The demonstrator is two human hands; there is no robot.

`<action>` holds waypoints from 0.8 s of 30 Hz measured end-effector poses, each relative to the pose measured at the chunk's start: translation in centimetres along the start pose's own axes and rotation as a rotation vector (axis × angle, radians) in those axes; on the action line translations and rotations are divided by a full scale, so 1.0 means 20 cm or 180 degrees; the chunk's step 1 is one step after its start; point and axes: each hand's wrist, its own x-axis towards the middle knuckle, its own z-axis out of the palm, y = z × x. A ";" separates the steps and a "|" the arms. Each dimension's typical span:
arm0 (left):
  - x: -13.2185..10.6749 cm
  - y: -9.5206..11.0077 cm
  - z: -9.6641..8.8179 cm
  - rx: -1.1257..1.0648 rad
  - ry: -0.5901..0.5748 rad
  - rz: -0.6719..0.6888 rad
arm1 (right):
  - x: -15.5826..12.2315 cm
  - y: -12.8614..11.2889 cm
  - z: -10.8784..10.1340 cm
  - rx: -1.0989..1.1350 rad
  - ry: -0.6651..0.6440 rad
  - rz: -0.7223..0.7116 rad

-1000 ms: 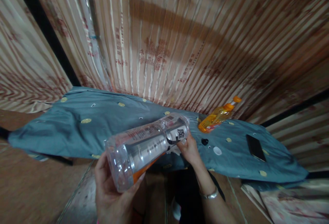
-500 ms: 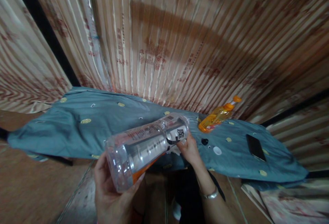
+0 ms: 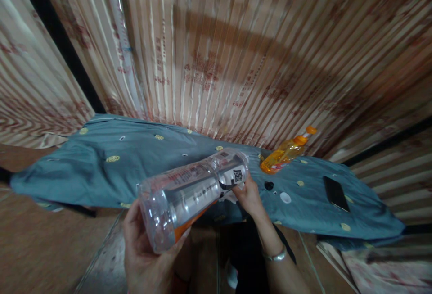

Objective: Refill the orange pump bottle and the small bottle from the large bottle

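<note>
A large clear plastic bottle (image 3: 199, 190) with a silver, black and orange label lies slantwise between my hands, over the front part of the cloth-covered table. My left hand (image 3: 148, 251) is wrapped round its near left end, fingers behind and thumb underneath. At the far right end my right hand (image 3: 249, 195) is closed on the lower side, by the label's edge; most of its fingers are hidden behind the bottle. Something whitish and crumpled (image 3: 229, 196) shows under the bottle beside the right hand, too unclear to name.
On the blue-green cloth (image 3: 135, 163) an orange pump bottle (image 3: 281, 155) stands at the back right. Before it lie a small black piece (image 3: 269, 186) and a white disc (image 3: 285, 197). A dark phone (image 3: 335, 193) lies further right. Striped curtains (image 3: 216, 60) hang close behind.
</note>
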 end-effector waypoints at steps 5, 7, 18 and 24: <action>-0.01 0.01 0.00 -0.0140 -0.0008 -0.0079 | 0.00 0.00 0.00 -0.0035 -0.0017 0.0076; 0.00 0.00 0.00 -0.0204 -0.0034 -0.0095 | 0.00 0.00 0.00 -0.0016 -0.0049 0.0082; 0.00 0.01 0.00 -0.0006 0.0003 -0.0042 | 0.00 -0.01 0.00 -0.0008 -0.0028 0.0044; -0.01 0.01 0.01 -0.0117 -0.0039 -0.0141 | 0.00 -0.02 0.00 -0.0002 -0.0022 0.0075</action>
